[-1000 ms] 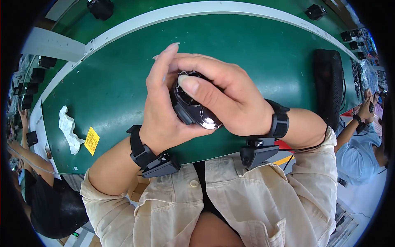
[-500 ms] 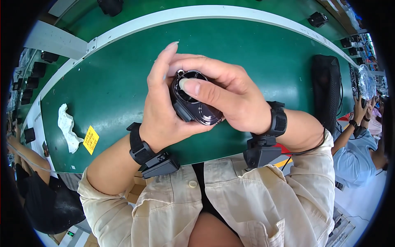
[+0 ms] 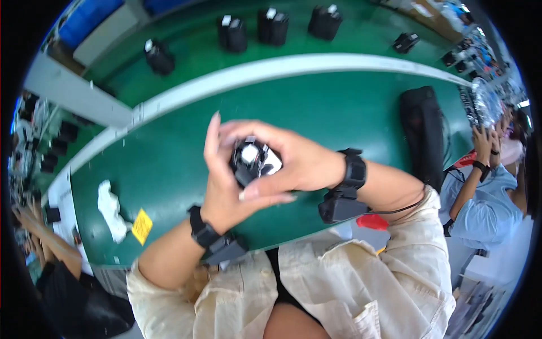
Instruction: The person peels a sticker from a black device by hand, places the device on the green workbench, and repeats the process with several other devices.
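Both hands hold a small black glossy fan-like device [image 3: 244,166] above the table, with bright reflections on its surface. Its round spoked top showed half a second ago; glare and blur hide much of it now. Around its left side and underneath curls my left hand [image 3: 221,186], thumb pointing up. My right hand [image 3: 291,164] wraps the far and right sides, its thumb low along the near edge. Each wrist wears a black strap with a small box: the left wrist box [image 3: 226,248] and the right wrist box [image 3: 341,206].
On the green table [image 3: 339,107] lie a crumpled white paper [image 3: 112,212] and a yellow slip [image 3: 141,227] to the left. A long black mesh bag [image 3: 423,135] rests at the right. Beyond the white rail [image 3: 293,62] stand several black bags [image 3: 274,27]. Other people sit at both sides.
My view has tilted up, bringing more black bags into sight at the far side. The device has turned in my hands, and my right thumb has left its spoked top for the near edge.
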The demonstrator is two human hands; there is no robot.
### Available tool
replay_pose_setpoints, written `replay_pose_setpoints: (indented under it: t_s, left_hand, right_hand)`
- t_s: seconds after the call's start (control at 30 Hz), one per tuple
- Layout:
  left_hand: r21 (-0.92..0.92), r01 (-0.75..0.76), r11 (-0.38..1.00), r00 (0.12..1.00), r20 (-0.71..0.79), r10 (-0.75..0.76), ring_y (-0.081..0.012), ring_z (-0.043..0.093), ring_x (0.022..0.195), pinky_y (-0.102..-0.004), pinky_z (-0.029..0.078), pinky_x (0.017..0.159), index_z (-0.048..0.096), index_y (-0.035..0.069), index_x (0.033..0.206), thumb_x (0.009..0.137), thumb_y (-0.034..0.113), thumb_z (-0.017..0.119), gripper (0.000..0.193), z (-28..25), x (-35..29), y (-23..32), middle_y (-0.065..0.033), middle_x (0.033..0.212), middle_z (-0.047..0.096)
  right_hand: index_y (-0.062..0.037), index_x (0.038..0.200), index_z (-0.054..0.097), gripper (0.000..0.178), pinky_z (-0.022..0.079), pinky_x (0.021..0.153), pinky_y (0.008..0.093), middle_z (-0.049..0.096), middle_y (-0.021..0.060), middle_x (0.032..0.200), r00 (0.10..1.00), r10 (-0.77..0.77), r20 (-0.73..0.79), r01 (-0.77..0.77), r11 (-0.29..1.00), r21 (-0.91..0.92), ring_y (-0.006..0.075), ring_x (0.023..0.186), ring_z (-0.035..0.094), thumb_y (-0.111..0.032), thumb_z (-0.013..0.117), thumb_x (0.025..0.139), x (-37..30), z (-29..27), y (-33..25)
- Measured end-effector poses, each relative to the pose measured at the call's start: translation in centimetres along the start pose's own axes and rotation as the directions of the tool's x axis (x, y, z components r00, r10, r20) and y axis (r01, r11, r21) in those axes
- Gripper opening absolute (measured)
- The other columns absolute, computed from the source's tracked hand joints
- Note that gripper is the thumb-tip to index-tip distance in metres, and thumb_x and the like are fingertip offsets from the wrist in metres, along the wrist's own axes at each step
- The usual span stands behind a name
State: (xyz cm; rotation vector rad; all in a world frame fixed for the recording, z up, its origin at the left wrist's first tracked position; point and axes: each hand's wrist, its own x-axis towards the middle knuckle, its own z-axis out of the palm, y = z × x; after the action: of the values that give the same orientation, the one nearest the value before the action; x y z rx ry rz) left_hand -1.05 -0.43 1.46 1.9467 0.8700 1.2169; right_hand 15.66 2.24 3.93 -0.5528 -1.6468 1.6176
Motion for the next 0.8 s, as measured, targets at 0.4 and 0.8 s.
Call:
replay_pose_setpoints:
  t_s: [0.4,0.8]
  left_hand:
    - [0.087,0.049,0.995,0.997,-0.063,-0.044,-0.0327,0.041,0.127,-0.0475,0.033,0.107,-0.002,0.004,0.147,0.056,0.033,0.092,0.134,-0.1,0.2,-0.4,-0.0207,0.137,0.036]
    - [0.102,0.058,0.993,0.997,-0.065,-0.051,-0.0317,0.041,0.126,-0.0463,0.034,0.106,0.003,0.004,0.147,0.061,0.033,0.089,0.125,-0.5,-0.1,-0.8,-0.0199,0.135,0.038]
  right_hand:
    - [0.0037,0.107,0.062,0.037,0.048,0.078,0.0301,0.065,0.0079,0.1,0.301,-0.395,-0.868,-0.341,0.806,-0.485,0.0162,0.09,0.062,-0.027,0.067,0.087,1.4,-29.2,-2.7]
    - [-0.0057,0.132,0.053,0.075,0.04,0.102,0.0369,0.062,0.0198,0.118,0.718,-0.428,-0.549,-0.656,-0.154,-0.739,0.0353,0.113,0.057,-0.055,0.066,0.078,7.2,-27.7,-4.2]
